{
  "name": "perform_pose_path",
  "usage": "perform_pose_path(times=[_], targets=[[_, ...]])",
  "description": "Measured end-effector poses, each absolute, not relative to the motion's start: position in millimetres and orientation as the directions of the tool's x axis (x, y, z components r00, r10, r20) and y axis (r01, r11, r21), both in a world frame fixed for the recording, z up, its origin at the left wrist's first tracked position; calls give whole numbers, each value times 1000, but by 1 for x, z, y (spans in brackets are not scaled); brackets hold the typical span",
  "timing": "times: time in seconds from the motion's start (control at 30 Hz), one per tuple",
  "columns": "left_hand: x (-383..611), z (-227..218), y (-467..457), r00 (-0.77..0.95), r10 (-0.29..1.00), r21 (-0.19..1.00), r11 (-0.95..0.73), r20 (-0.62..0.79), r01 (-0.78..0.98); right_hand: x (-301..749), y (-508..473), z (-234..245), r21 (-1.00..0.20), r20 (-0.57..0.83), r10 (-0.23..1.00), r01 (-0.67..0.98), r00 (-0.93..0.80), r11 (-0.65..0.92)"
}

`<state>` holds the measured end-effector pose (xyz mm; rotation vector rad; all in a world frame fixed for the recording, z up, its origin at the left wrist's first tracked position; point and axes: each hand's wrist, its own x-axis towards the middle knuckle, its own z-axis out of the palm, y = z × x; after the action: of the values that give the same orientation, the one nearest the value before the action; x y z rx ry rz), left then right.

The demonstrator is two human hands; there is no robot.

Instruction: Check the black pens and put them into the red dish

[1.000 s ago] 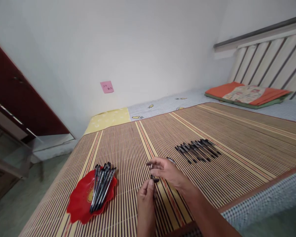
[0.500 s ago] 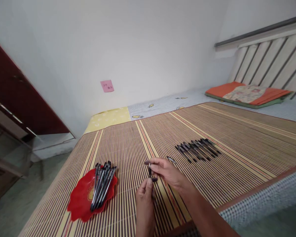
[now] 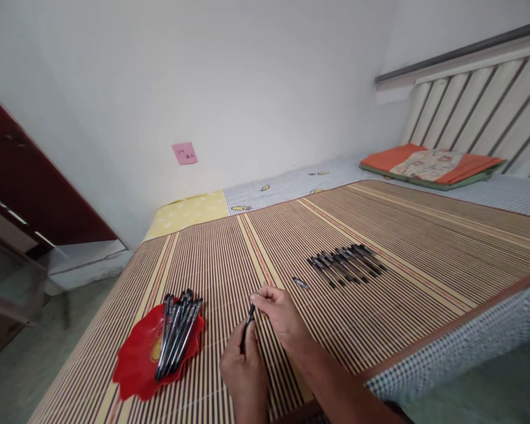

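Both of my hands meet low in the middle, above a striped bamboo mat (image 3: pixel 424 235). My left hand (image 3: pixel 242 368) is closed around the lower part of a dark pen (image 3: pixel 248 321). My right hand (image 3: pixel 276 312) pinches the pen's upper end with fingertips together. A small pen cap (image 3: pixel 300 282) lies on the mat just to the right of my hands. A red plate (image 3: pixel 135 365) with several dark pens (image 3: pixel 176 333) sits to the left. A row of several pens (image 3: pixel 347 265) lies side by side on the mat to the right.
The mat covers a bed with a checked sheet (image 3: pixel 291 182) and a slatted headboard (image 3: pixel 477 106). An orange folded cushion (image 3: pixel 428 165) rests at the far right. A pink note (image 3: pixel 184 153) sticks on the white wall. A dark red cabinet (image 3: pixel 22 182) stands at left.
The hands have drawn closer together on the pen, with my right fingers now pinched on its top end. The view has shifted slightly to the right.
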<state>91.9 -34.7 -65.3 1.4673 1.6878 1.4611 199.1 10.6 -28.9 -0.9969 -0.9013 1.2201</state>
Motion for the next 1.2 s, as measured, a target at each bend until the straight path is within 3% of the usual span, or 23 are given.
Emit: perform_pose_path(times=[0.17, 0.23, 0.3, 0.4, 0.5, 0.63, 0.8, 0.9, 1.0, 1.2], targets=[[92, -67, -33, -328, 871, 869, -191, 364, 456, 199, 10, -31, -956, 53, 984, -275, 171, 99], [92, -66, -32, -326, 885, 886, -176, 333, 428, 205, 14, -32, -970, 72, 991, -224, 117, 97], [93, -64, -30, -277, 930, 922, -134, 244, 363, 219, 20, -33, -994, 98, 992, -50, 76, 102], [96, -61, -29, -192, 976, 965, -52, 104, 258, 254, 28, -39, -900, 179, 961, 429, 211, 74], [100, -59, -30, -197, 980, 986, 13, 21, 168, 287, 32, -51, -819, 189, 918, 571, 348, -48], [102, -57, -31, -183, 983, 997, 27, -13, 76, 305, 32, -66, -810, 138, 911, 573, 389, -122], [102, -59, -30, -167, 986, 998, -6, 16, 57, 292, 36, -59, -891, 110, 955, 453, 275, -28], [103, -59, -30, -139, 990, 998, -21, 30, 62, 278, 33, -42, -986, 134, 975, 119, 177, 113], [105, -58, -32, -113, 993, 996, -26, 36, 89, 267, 26, -27, -963, 176, 979, -188, 99, 192], [106, -58, -32, -123, 991, 994, -40, 52, 101, 263, 18, -17, -974, 207, 978, -103, -34, 202]])
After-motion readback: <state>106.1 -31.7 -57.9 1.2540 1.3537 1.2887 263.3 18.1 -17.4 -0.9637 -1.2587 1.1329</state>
